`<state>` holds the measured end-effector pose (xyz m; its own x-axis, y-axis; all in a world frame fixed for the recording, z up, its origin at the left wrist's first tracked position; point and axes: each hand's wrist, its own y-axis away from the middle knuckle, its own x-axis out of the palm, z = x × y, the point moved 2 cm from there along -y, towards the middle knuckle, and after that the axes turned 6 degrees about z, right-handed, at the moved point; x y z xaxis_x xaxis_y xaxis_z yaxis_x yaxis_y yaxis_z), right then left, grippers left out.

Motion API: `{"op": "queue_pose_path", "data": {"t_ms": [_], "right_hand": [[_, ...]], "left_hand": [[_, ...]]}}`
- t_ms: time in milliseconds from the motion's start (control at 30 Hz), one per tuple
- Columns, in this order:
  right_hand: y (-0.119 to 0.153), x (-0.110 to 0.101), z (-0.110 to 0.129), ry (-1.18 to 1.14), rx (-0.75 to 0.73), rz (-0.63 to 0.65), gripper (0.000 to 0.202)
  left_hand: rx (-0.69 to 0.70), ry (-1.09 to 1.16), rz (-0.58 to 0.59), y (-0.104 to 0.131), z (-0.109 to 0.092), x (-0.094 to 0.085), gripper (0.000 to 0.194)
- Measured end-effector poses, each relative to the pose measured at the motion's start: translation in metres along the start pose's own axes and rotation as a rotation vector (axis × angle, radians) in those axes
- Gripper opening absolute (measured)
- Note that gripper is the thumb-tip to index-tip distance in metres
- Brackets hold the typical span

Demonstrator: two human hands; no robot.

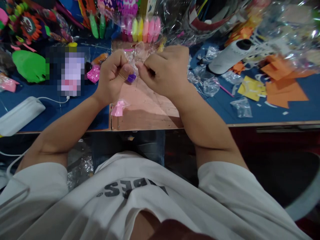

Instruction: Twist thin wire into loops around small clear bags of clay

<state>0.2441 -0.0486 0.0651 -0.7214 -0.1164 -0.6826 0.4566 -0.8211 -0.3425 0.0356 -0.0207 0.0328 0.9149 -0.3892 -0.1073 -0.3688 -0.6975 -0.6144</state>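
Observation:
My left hand (pixel 113 76) is closed in a pinch on a crinkled clear plastic wrapper (pixel 136 53), over the bare wooden part of the table. Close beside it, my right hand (pixel 165 68) is curled with thumb and finger pressed on the same plastic. A small purple lump (pixel 131 78) shows just under my left fingertips; whether it sits inside the wrapper I cannot tell. Nearer to me, a small pink packet (pixel 118 108) lies on the wooden board (pixel 147 110) below my left hand.
On the left are a green clay-like piece (pixel 30 66), a phone (pixel 72 73) on a cable and a white power bank (pixel 22 115). Several coloured tubes (pixel 141 30) stand at the back. Orange sheets (pixel 285 90), plastic scraps and a white bottle-like object (pixel 230 56) lie right.

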Motion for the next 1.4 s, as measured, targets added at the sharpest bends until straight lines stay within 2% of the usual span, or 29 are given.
{"op": "queue_pose_path", "data": {"t_ms": [67, 133, 267, 367, 567, 700, 767, 900, 1033, 1200, 1267, 1400], "right_hand": [[0.003, -0.002, 0.001, 0.206, -0.052, -0.059, 0.051], [0.006, -0.003, -0.002, 0.302, -0.101, -0.088, 0.043], [0.006, -0.003, -0.013, 0.147, -0.119, -0.064, 0.041], [0.005, -0.003, -0.014, 0.045, -0.134, -0.067, 0.042], [0.004, -0.001, -0.011, -0.018, -0.054, -0.020, 0.040], [0.004, 0.000, -0.017, -0.065, 0.065, -0.008, 0.040], [0.004, 0.000, -0.020, -0.087, 0.043, -0.038, 0.041], [0.003, 0.002, -0.028, -0.072, -0.045, -0.105, 0.041], [-0.001, 0.006, -0.036, -0.080, -0.072, -0.108, 0.042], [0.001, 0.007, -0.031, -0.152, -0.030, -0.096, 0.043], [0.002, 0.007, -0.026, -0.173, -0.020, -0.091, 0.043], [0.004, 0.007, -0.020, -0.143, -0.001, -0.103, 0.042]], "left_hand": [[0.000, 0.039, -0.027, 0.000, 0.004, -0.003, 0.056], [0.005, 0.064, -0.066, -0.001, 0.009, -0.007, 0.056], [0.023, 0.106, -0.153, -0.002, 0.017, -0.012, 0.055], [-0.008, 0.196, -0.153, -0.006, 0.022, -0.011, 0.053], [-0.325, 0.352, -0.045, -0.013, 0.032, -0.016, 0.083], [-0.451, 0.409, 0.014, -0.015, 0.038, -0.025, 0.084], [-0.428, 0.410, 0.025, -0.016, 0.043, -0.028, 0.076], [-0.275, 0.335, -0.033, -0.015, 0.048, -0.026, 0.074], [-0.163, 0.229, -0.097, -0.014, 0.037, -0.021, 0.061], [-0.214, 0.298, -0.058, -0.014, 0.028, -0.025, 0.043], [-0.239, 0.341, -0.022, -0.013, 0.030, -0.027, 0.042], [-0.298, 0.368, -0.048, -0.009, 0.031, -0.029, 0.041]]}}
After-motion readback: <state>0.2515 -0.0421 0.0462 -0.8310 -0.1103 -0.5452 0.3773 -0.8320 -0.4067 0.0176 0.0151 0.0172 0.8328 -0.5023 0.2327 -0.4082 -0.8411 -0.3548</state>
